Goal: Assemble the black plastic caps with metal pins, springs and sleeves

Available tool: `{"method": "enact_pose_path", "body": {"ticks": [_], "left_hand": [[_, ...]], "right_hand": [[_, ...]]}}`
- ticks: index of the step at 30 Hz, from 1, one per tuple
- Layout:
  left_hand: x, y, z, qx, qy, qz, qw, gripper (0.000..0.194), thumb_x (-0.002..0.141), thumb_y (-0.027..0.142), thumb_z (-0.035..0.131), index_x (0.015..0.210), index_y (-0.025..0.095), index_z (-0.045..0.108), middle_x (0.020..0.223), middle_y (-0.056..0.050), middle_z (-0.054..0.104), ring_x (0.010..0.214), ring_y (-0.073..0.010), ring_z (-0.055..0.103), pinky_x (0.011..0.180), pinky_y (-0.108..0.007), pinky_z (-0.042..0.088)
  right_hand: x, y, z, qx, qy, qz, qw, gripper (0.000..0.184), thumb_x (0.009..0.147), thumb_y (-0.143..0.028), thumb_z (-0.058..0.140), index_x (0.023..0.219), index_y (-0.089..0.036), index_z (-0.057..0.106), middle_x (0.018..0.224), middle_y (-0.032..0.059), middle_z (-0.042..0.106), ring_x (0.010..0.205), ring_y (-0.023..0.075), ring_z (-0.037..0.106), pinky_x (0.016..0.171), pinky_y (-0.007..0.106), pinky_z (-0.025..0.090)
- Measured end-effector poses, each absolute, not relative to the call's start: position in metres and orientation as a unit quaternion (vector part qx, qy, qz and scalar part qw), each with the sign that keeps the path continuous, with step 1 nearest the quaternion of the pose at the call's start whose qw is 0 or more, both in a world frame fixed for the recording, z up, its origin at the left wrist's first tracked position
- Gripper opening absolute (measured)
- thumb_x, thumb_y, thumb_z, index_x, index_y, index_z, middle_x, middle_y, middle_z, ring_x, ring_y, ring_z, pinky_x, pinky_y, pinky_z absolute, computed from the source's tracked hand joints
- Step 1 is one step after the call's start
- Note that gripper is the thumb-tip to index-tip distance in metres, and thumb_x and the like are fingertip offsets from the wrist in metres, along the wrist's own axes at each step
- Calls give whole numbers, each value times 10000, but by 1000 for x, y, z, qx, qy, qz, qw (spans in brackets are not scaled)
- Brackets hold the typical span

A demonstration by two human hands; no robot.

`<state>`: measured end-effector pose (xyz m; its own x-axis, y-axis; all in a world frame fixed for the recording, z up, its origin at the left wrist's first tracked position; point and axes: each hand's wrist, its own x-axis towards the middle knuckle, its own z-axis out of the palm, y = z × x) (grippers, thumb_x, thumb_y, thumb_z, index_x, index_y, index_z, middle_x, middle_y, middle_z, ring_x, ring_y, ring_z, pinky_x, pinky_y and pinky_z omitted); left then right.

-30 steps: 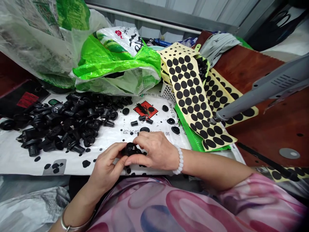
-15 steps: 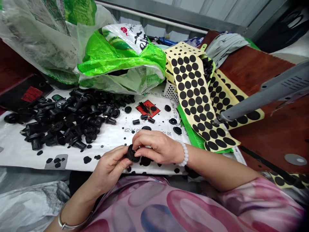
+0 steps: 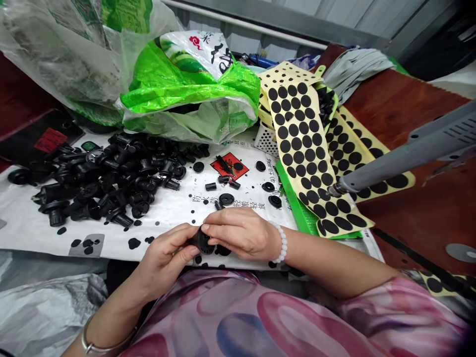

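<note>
- We hold a small black round plastic part [image 3: 203, 241] between both hands, low over the near edge of the white printed sheet [image 3: 33, 233] on the table [image 3: 416, 119]
- Our left hand [image 3: 167, 258] closes on the part from the left, thumb and forefinger pinching its rim
- Our right hand [image 3: 243, 233] covers it from the right, fingertips [image 3: 207, 229] pressed on its top; a white bead bracelet [image 3: 281, 243] sits on that wrist
- Since a second ago the part has turned: then its flat face looked up at us, now we see it more edge-on, and the right fingers have slid over the top. We judge that something is being pressed or seated on it
- The heap of black parts [image 3: 107, 178] lies well apart to the left, loose ones [image 3: 226, 199] just beyond our hands
- Yellow sheets of black round pads [image 3: 308, 153] lie to the right, with a grey tool arm [image 3: 405, 158] above them
</note>
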<state>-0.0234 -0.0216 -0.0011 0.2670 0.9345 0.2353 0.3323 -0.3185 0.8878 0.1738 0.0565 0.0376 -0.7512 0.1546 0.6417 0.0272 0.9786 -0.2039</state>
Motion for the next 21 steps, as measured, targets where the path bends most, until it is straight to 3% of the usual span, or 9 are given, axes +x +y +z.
{"method": "enact_pose_path", "body": {"ticks": [6,11,14,18,21], "left_hand": [[-20,-20,5,677,406,389,475,193,872,264,480,890,160,641,706,-17,557,632,-125,523,570,-226,435],[-11,-15,-7,747,453,378,304,143,855,184,461,834,157,600,715,-26,565,675,-137,526,617,-240,428],[-9,-13,-11,737,464,410,271,132,846,173,469,869,164,599,765,-34,606,704,-141,565,642,-239,456],[-9,-9,-7,636,499,465,362,120,836,221,532,936,188,589,769,-5,641,677,-128,614,637,-223,498],[-7,-5,-3,549,494,522,427,217,816,240,575,1024,198,526,821,-8,664,687,-128,642,637,-226,525]], "right_hand": [[177,46,29,-80,-906,159,385,166,915,-178,487,948,-63,603,881,137,660,829,151,625,720,245,548],[176,49,19,-103,-890,224,384,163,903,-138,483,944,-51,614,903,161,650,855,160,616,743,261,547],[170,56,25,-104,-892,228,376,171,906,-156,492,942,-51,621,901,160,653,850,165,613,753,271,535],[166,62,35,-161,-835,326,412,232,868,-292,587,958,-81,623,865,116,645,752,146,611,707,266,525],[166,59,35,-227,-774,412,424,299,849,-339,604,1045,-114,603,943,100,617,731,126,604,708,271,524]]}}
